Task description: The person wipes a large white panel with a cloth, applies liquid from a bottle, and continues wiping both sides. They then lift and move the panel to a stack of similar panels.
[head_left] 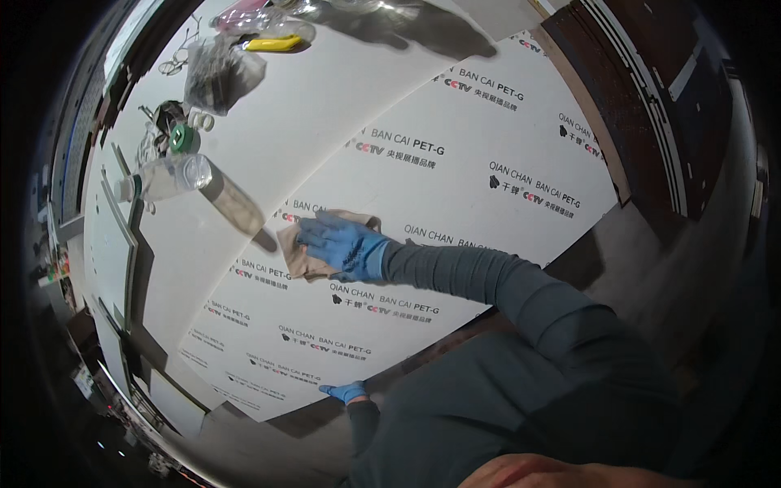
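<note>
My right hand (342,244), in a blue glove, lies flat with its fingers stretched out on a crumpled beige cloth (303,262). Under the cloth is a white board (455,179) printed with repeated logos and lettering. My left hand (346,392), also gloved in blue, rests with extended fingers at the board's near edge, low in the picture; part of it is hard to make out.
Left of the cloth, a clear plastic bottle (171,177) lies on a plain white surface (317,89). Beyond it are a green tape roll (181,138), a grey plastic bag (220,77) and a yellow-handled tool (273,43). Narrow panels (110,236) stand along the left edge.
</note>
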`<move>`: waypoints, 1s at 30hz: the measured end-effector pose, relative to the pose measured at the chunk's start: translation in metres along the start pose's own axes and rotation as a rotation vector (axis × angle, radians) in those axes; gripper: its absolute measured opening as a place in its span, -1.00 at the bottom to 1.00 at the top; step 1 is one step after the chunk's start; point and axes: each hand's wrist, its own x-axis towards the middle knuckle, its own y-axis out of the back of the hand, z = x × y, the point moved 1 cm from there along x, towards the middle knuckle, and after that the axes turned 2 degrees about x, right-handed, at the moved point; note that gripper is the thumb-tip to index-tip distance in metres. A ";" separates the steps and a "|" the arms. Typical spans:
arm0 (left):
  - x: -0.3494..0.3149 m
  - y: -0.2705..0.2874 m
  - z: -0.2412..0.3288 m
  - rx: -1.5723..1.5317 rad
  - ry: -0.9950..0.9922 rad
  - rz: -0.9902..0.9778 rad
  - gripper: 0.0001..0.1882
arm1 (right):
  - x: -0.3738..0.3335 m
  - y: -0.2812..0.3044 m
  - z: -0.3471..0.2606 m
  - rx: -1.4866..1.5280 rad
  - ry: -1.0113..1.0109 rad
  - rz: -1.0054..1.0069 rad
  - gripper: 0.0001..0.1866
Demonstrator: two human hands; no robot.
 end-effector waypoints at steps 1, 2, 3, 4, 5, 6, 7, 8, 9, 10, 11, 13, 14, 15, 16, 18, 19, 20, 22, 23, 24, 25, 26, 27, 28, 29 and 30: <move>0.000 -0.002 0.000 0.036 -0.086 -0.020 0.05 | 0.001 -0.002 0.005 0.144 -0.115 0.147 -0.58; 0.000 -0.002 0.001 0.057 -0.070 -0.058 0.04 | -0.015 0.006 0.016 0.207 -0.156 0.237 -0.58; 0.001 -0.002 0.000 0.052 -0.059 -0.031 0.03 | -0.025 0.015 0.048 0.048 -0.236 0.158 -0.56; 0.002 0.000 0.000 0.007 -0.034 0.029 0.02 | -0.049 0.036 0.089 -0.135 -0.237 0.194 -0.56; 0.003 0.001 0.000 0.040 -0.033 0.005 0.02 | -0.076 0.062 0.133 -0.200 -0.317 0.241 -0.55; 0.003 0.002 0.000 0.035 -0.025 0.007 0.02 | -0.103 0.089 0.179 -0.386 -0.422 0.232 -0.54; 0.004 0.002 0.000 0.030 -0.018 0.004 0.02 | -0.134 0.125 0.234 -0.786 -0.422 0.169 -0.44; 0.004 0.003 -0.001 0.047 -0.037 -0.011 0.02 | -0.170 0.158 0.277 -0.687 -0.696 0.031 -0.49; 0.005 0.003 0.000 0.061 -0.056 -0.023 0.02 | -0.194 0.186 0.313 -0.683 -0.745 0.389 -0.49; 0.005 0.003 -0.001 0.059 -0.077 -0.018 0.01 | -0.220 0.207 0.337 -0.847 -0.845 0.320 -0.43; 0.006 0.002 0.000 0.027 -0.072 -0.026 0.02 | -0.231 0.219 0.357 -0.748 -0.850 0.386 -0.33; 0.006 0.000 0.000 0.094 -0.106 -0.049 0.02 | -0.246 0.221 0.363 -0.517 -0.896 0.410 -0.29; 0.006 0.000 -0.001 0.063 -0.120 0.033 0.02 | -0.250 0.218 0.352 -0.421 -0.847 0.444 -0.27; 0.006 -0.001 0.000 0.080 -0.108 -0.047 0.03 | -0.256 0.207 0.327 -0.747 -0.758 0.432 -0.25; 0.006 -0.001 0.000 0.054 -0.090 -0.051 0.03 | -0.264 0.200 0.302 -0.770 -0.808 0.364 -0.24; 0.008 0.001 -0.001 0.028 -0.067 -0.041 0.03 | -0.298 0.193 0.238 -0.672 -0.773 0.293 -0.22; 0.009 0.002 -0.001 0.029 -0.067 -0.031 0.03 | -0.308 0.191 0.215 -0.641 -0.746 0.310 -0.22; 0.010 0.003 -0.001 0.029 -0.070 -0.021 0.03 | -0.313 0.192 0.206 -0.643 -0.781 0.238 -0.23; 0.013 0.005 -0.002 -0.009 -0.052 -0.057 0.02 | -0.309 0.200 0.208 -0.630 -0.809 0.194 -0.23; 0.014 0.006 -0.002 -0.018 -0.071 -0.045 0.02 | -0.294 0.207 0.227 -0.683 -0.658 0.298 -0.27; 0.016 0.005 -0.002 0.001 -0.083 -0.067 0.02 | -0.274 0.213 0.254 -0.693 -0.684 0.286 -0.28; 0.017 0.006 -0.001 0.034 -0.126 -0.048 0.02 | -0.251 0.216 0.281 -0.696 -0.720 0.255 -0.30; 0.018 0.007 -0.001 0.045 -0.169 0.008 0.02 | -0.228 0.219 0.309 -0.578 -0.705 0.350 -0.32; 0.018 0.007 0.000 0.075 -0.162 -0.032 0.02 | -0.210 0.221 0.332 -0.461 -0.651 0.461 -0.34; 0.018 0.008 0.001 0.088 -0.155 -0.035 0.02 | -0.203 0.217 0.342 -0.766 -0.573 0.424 -0.57; 0.019 0.009 0.002 0.096 -0.159 0.027 0.01 | -0.208 0.216 0.348 -0.730 -0.574 0.404 -0.51; 0.018 0.010 0.003 0.102 -0.154 -0.031 0.01 | -0.221 0.212 0.344 -0.696 -0.574 0.379 -0.44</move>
